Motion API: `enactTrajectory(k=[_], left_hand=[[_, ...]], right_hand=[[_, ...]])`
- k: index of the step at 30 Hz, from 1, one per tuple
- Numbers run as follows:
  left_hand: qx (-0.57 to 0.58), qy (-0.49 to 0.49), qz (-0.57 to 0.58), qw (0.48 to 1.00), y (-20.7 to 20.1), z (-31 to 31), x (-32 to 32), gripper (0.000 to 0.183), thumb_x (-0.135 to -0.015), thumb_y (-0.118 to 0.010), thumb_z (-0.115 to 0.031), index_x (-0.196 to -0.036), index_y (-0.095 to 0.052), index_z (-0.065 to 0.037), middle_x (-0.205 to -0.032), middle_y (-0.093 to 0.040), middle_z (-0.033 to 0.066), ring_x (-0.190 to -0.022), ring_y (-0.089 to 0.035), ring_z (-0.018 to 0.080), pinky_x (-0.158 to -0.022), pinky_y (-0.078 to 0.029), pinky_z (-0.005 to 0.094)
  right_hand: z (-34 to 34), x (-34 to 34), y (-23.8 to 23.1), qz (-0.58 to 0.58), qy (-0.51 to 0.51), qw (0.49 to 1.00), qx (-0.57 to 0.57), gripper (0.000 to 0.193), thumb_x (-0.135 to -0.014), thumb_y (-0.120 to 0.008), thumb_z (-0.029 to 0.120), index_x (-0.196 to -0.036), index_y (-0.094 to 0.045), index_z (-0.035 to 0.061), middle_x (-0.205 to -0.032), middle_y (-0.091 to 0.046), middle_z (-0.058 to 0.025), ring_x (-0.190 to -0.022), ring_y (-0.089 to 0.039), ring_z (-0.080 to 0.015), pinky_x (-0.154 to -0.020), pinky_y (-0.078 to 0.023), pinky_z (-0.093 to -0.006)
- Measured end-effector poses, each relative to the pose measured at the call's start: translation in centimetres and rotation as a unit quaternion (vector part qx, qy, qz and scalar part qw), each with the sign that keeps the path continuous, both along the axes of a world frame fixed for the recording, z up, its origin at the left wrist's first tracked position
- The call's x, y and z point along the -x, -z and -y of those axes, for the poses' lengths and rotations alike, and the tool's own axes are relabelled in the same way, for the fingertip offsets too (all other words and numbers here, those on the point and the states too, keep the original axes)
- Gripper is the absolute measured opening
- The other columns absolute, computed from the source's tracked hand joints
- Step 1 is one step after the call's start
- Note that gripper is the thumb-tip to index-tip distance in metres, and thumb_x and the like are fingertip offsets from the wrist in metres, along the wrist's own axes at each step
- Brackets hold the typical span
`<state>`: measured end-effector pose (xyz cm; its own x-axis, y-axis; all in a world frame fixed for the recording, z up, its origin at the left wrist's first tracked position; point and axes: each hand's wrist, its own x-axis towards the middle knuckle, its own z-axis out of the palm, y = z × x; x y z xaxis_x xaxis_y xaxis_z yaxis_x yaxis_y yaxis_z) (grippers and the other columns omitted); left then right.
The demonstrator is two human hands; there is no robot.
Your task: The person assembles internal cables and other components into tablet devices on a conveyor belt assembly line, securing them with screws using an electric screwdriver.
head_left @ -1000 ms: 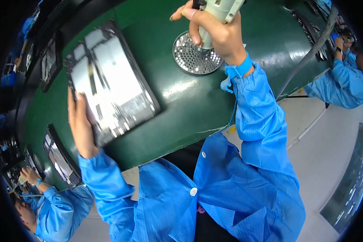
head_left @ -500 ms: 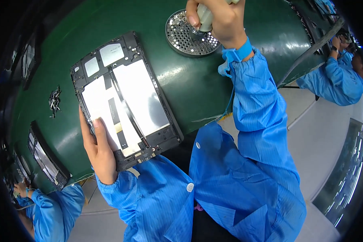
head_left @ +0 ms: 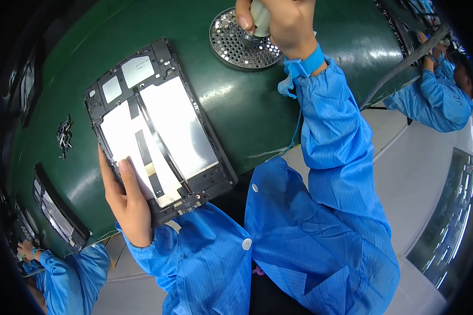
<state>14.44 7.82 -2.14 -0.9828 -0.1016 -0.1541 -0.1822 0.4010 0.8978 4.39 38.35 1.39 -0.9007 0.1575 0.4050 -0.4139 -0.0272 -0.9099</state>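
My left hand (head_left: 127, 203) grips the lower left edge of an opened tablet (head_left: 176, 123), thumb on top. Silvery battery panels, a dark central strip and a black frame show inside it. It lies tilted at the near edge of the green table. At the top of the view, my right hand (head_left: 290, 25) is wrapped around a pale-bodied screwdriver (head_left: 260, 21), pointed down at a round perforated metal screw tray (head_left: 235, 56). Small screws sit in the tray's holes. The screwdriver's tip is hidden, so contact cannot be told. A blue strap (head_left: 306, 64) circles my right wrist.
A pile of small dark and silver parts (head_left: 64, 136) lies left on the green table (head_left: 205, 26). Another opened tablet (head_left: 58, 212) rests at the left edge. A grey cable (head_left: 399, 68) crosses the right side. People in blue sleeves work at both sides.
The view has shifted slightly, so tablet and tray sit a little further left and up. My right hand and the screwdriver stay over the tray. My left hand keeps its grip.
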Motion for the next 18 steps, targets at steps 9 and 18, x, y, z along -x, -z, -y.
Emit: enactTrajectory(k=[9, 18], left_hand=[[-0.006, 0.017, 0.007, 1.0, -0.5, -0.4, -2.2, 0.053, -0.102, -0.054, -0.019, -0.145, -0.038, 0.006, -0.126, -0.058, 0.019, -0.111, -0.056, 0.0213, -0.098, -0.042, 0.0308], [0.234, 0.062, -0.132, 0.961, 0.2, 0.8, -4.2, 0.056, -0.086, -0.072, -0.025, -0.133, -0.054, 0.0, -0.124, -0.045, 0.0231, -0.102, -0.051, 0.031, -0.092, -0.041, 0.0402]], right_hand=[[0.4, 0.3, -0.2, 0.015, 0.008, 1.0, -0.004, 0.014, -0.09, -0.064, 0.009, -0.086, -0.067, -0.0041, -0.06, -0.06, -0.0044, -0.044, -0.053, -0.0109, -0.041, -0.04, -0.0231], [0.6, 0.4, -0.2, -0.086, -0.018, 0.99, -0.113, 0.049, -0.098, -0.034, 0.03, -0.116, -0.057, -0.0107, -0.058, -0.044, -0.0023, -0.054, -0.041, -0.0103, -0.053, -0.031, -0.0234]])
